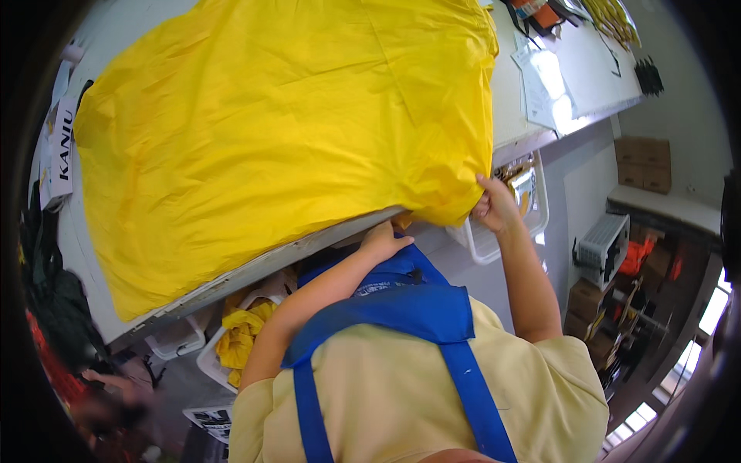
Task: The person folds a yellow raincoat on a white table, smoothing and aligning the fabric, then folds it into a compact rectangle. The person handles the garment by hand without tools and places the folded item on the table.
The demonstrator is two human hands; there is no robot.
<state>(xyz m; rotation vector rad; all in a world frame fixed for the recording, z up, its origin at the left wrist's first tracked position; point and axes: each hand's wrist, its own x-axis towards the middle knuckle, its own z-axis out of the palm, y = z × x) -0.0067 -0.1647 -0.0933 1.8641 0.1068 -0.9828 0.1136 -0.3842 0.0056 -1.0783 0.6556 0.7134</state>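
Note:
A large yellow cloth (285, 131) lies spread and wrinkled over the white table (513, 127), its near right corner hanging past the front edge. My right hand (494, 207) is closed on that corner, pinching the fabric at its right side between thumb and fingers. At the table's front edge, my left hand (384, 243) is beside the hanging part of the cloth. Its thumb points right, while the other fingers are mostly hidden beneath the cloth, so their grip does not show.
Under the table stand white bins, one holding yellow cloth (245, 336), another (482, 243) at the right. Papers (536, 85) lie at the table's right; a white box (60, 150) is at its left. Grey crate (603, 243) and cartons (643, 164) are farther right. Another person's arm (108, 378) shows lower left.

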